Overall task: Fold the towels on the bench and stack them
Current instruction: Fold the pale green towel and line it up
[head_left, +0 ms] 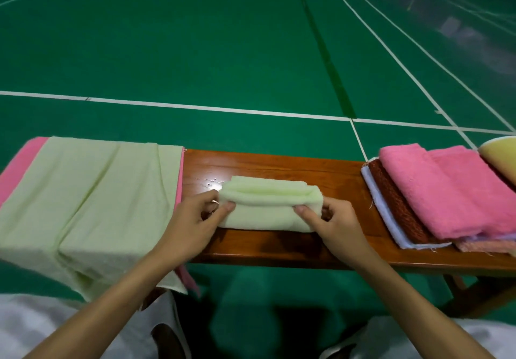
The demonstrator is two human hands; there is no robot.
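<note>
A small pale green towel [265,213], folded into a thick rectangle, lies in the middle of the wooden bench [279,250]. My left hand [195,219] pinches its left end, thumb on top. At the towel's right end my right hand [335,222] pinches the fold in the same way. A large pale green towel [92,199] lies spread over the bench's left part, on top of a pink towel [16,169]. On the right sits a stack of folded towels with a pink one [458,191] on top, a brown one [396,205] and a white one [382,208] beneath.
A yellowish folded cloth [502,157] lies at the far right edge. Green court floor [223,51] with white lines stretches beyond the bench. My knees in white trousers [42,328] are below the bench's near edge. A bench leg [474,294] angles down at right.
</note>
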